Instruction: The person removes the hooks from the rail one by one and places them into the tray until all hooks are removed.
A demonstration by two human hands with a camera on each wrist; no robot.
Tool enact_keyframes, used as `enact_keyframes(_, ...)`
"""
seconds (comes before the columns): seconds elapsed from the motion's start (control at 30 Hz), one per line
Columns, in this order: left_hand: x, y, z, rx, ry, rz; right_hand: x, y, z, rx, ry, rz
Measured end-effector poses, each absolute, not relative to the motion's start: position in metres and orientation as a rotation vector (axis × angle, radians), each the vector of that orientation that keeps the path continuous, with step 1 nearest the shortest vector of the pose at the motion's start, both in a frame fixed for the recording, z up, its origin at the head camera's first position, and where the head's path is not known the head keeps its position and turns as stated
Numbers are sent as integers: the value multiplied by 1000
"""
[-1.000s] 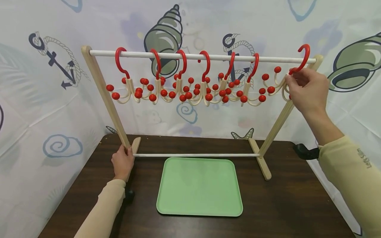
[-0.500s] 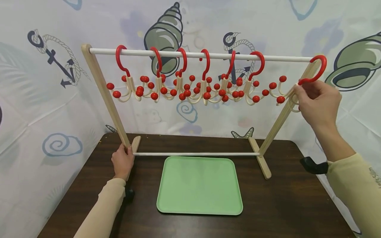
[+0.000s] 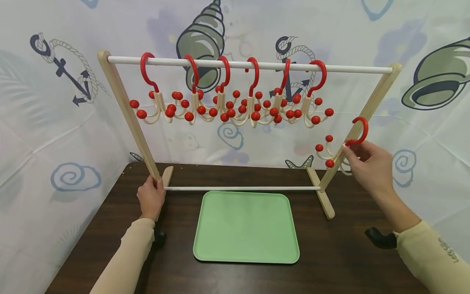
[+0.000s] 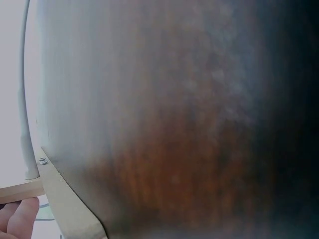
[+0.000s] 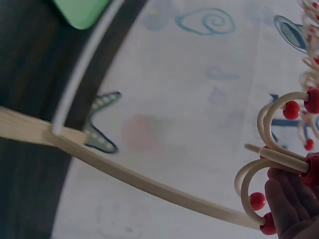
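Observation:
My right hand (image 3: 372,167) pinches a small hanger (image 3: 361,132) just below its red hook. The hanger has curved cream arms tipped with red balls, and it is off the rail, in front of the right post. In the right wrist view, my fingers (image 5: 286,199) sit against the base of its arms. My left hand (image 3: 151,199) grips the lower left post of the wooden rack (image 3: 128,110), near the foot. In the left wrist view only some fingers (image 4: 24,219) show by the wood. Several like hangers (image 3: 251,94) hang from the white top rail (image 3: 352,68).
A pale green tray (image 3: 246,228) lies on the dark wooden table (image 3: 341,253), in front of the lower white bar (image 3: 238,188). The right foot (image 3: 323,200) of the rack stands to the right of the tray. A printed cloth (image 3: 73,130) hangs behind.
My right hand has brought the hanger from the right end of the rail downward and a little left. The hanger's hook is now away from the rail. My left hand stays at the post.

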State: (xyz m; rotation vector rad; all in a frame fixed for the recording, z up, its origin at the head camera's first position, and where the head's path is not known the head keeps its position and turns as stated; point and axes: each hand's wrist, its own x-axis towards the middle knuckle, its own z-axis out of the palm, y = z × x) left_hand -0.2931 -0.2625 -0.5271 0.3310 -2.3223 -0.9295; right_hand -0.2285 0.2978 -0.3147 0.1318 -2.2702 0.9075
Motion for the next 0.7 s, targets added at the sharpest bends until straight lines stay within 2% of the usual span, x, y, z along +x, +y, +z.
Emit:
enact_keyframes(0.4, -292, -265, -524, 313, -2323, -929, -228, 255, -428, 256, -2455, 973)
enact_keyframes(0.7, -289, -262, -523, 333, -2340, -940, -229, 228, -470, 273, -2593, 1059)
